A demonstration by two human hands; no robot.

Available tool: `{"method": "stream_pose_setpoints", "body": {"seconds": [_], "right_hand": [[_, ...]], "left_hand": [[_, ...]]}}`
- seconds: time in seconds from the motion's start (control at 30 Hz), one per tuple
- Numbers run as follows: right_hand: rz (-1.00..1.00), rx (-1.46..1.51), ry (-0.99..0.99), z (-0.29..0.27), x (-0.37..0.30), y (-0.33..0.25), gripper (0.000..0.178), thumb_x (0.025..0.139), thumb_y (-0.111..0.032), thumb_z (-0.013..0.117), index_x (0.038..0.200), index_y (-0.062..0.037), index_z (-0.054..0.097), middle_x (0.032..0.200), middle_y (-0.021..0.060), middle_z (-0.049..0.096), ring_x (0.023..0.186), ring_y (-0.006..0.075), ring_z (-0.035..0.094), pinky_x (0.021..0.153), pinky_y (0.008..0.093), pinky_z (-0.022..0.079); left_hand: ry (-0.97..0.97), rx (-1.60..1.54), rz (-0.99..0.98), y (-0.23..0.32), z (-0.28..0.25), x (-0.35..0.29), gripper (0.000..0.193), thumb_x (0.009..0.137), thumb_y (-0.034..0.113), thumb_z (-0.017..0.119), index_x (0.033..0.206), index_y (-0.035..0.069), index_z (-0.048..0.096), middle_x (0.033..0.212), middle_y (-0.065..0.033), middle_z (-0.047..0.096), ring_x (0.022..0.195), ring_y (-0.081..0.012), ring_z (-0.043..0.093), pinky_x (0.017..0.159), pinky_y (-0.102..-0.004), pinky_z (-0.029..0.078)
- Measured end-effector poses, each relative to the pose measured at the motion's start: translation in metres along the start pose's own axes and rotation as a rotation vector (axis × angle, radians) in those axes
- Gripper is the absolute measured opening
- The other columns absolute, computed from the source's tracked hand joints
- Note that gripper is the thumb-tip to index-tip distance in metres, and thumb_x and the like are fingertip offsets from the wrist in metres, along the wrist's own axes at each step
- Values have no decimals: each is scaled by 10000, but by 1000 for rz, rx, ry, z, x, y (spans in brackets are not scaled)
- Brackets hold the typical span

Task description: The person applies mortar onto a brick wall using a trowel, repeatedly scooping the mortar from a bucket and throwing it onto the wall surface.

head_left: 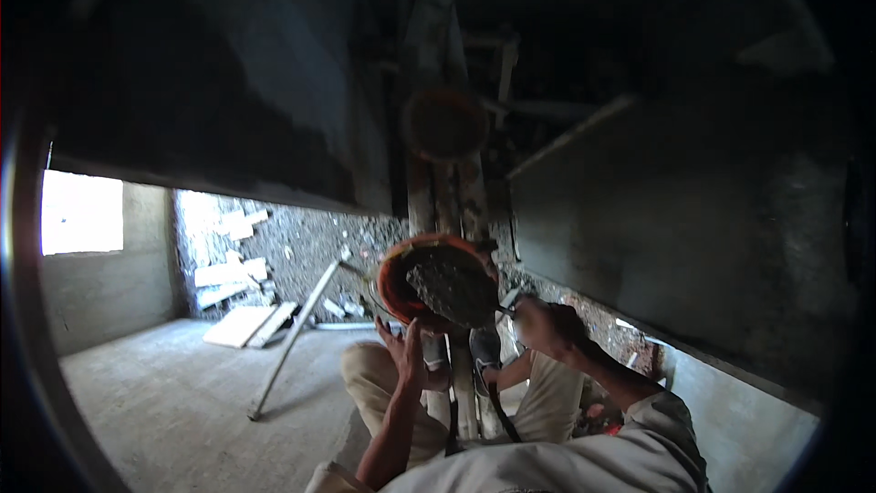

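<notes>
In front of me is a round orange-red pan (394,276), its inside dark. Over its middle lies a lump of wet grey mortar (447,288), apparently on a trowel whose blade is hidden beneath it. My right hand (547,327), slightly blurred, is closed around the trowel's handle at the pan's right side. At the near left rim, my left hand (403,347) has its fingers apart and pointing up, the tips at or touching the rim. Farther along the planks sits a second round pan (445,124), in deep shadow.
I straddle narrow planks (444,201) running away between dark slabs. A grey panel (675,228) slants along the right. Below left, a pole (297,338) leans above the concrete floor (182,393), near pale boards (242,325) and rubble. A bright window (82,212) is at far left.
</notes>
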State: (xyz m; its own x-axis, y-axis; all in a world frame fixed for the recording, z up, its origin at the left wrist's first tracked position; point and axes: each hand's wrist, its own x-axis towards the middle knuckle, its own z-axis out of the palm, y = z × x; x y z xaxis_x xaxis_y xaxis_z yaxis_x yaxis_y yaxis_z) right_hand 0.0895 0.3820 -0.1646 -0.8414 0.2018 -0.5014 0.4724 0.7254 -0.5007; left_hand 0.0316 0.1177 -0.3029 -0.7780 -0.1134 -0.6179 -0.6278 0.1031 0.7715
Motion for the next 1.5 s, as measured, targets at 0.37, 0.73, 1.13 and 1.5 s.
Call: {"method": "stream_pose_setpoints", "body": {"seconds": [0.37,0.73,1.13,1.5], "right_hand": [[-249,-303,451,-342,-258,-188,395,784,-302,694,1099,-111,553,975,122,632,812,305,656,693,397,538],[-1006,-468,1006,-632,-480,-409,317,877,-341,612,1071,-91,608,803,49,637,652,149,600,575,287,506],[-661,496,1399,-837,-508,-214,407,920,-339,557,1179,-25,553,992,83,617,647,113,552,552,244,491],[-67,1084,1500,-409,-534,-52,340,879,-230,626,1114,-45,465,884,85,592,655,141,572,507,257,478]], "left_hand": [[-103,288,252,67,-197,-111,881,726,65,700,1450,50,198,1304,-194,436,1214,-286,419,1065,-405,303],[-402,362,286,246,-73,-176,879,739,62,696,1454,73,184,1252,-186,469,1151,-270,457,1019,-390,348],[-561,416,297,291,19,-220,878,753,59,692,1458,99,170,1195,-176,504,1082,-252,499,970,-375,397],[-503,394,94,191,-119,-119,879,766,57,688,1462,122,157,1143,-168,537,1019,-236,538,924,-360,443]]}}
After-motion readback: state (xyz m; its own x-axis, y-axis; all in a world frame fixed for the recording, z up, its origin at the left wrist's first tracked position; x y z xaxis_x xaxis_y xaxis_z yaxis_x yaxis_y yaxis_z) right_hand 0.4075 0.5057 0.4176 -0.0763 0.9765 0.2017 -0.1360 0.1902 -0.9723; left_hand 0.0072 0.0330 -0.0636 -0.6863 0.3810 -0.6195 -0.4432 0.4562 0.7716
